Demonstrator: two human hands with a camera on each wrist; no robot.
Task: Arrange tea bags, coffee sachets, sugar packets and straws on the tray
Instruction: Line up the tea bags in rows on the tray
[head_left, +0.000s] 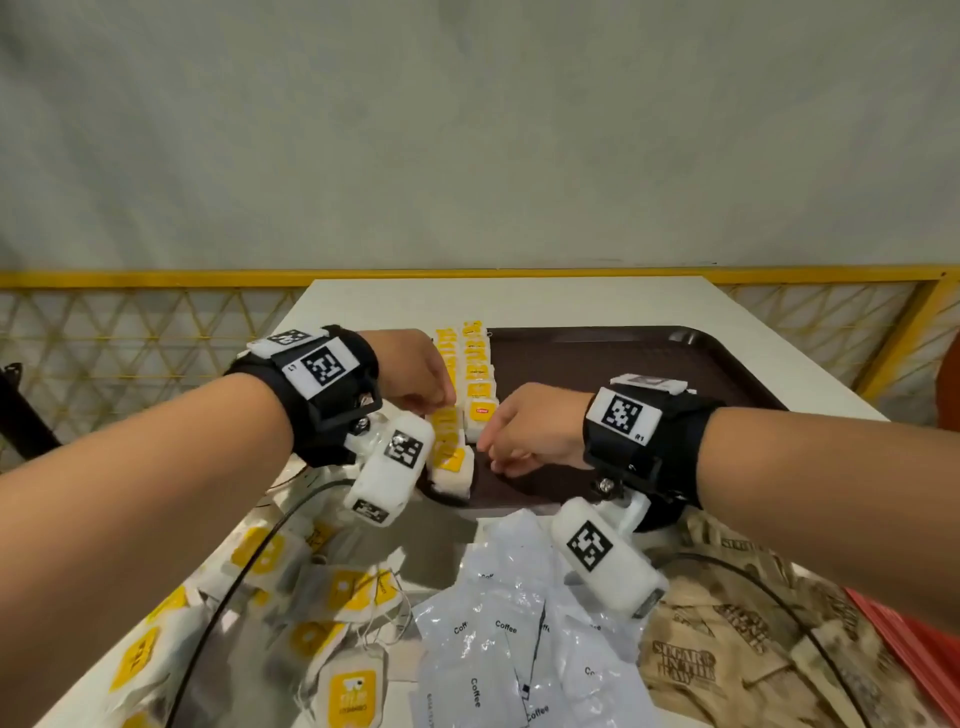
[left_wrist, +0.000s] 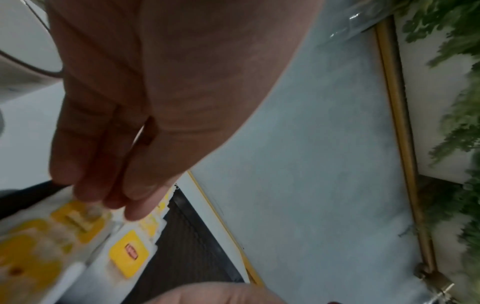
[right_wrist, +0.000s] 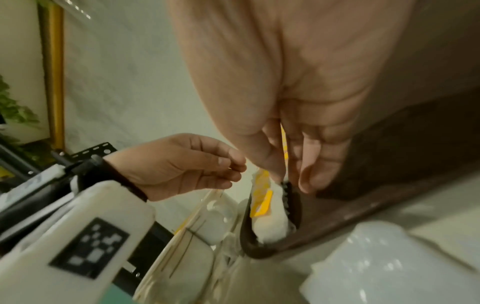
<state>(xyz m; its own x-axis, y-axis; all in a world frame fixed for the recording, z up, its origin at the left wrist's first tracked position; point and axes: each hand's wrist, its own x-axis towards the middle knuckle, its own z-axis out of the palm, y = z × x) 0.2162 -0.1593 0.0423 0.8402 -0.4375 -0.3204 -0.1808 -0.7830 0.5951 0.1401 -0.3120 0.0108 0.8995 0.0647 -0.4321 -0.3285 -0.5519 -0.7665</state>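
Observation:
A dark brown tray (head_left: 623, 364) lies on the white table. Two rows of tea bags (head_left: 475, 364) with yellow tags run along its left side. My left hand (head_left: 441, 402) hovers over the left row; its thumb and fingertips (left_wrist: 140, 209) are drawn together at a tea bag (left_wrist: 80, 218) there. My right hand (head_left: 488, 449) reaches in from the right at the near end of the right row, where a tea bag (head_left: 480, 410) sits between its thumb and fingers (right_wrist: 311, 181). The nearest tea bag (right_wrist: 267, 209) lies in the tray's corner.
Loose tea bags (head_left: 337, 587) lie on the table near left, white coffee sachets (head_left: 493, 649) in the middle, brown sugar packets (head_left: 727, 649) near right. A red item (head_left: 914, 649) lies at the right edge. Black cables cross the piles. A yellow railing (head_left: 156, 278) runs behind the table.

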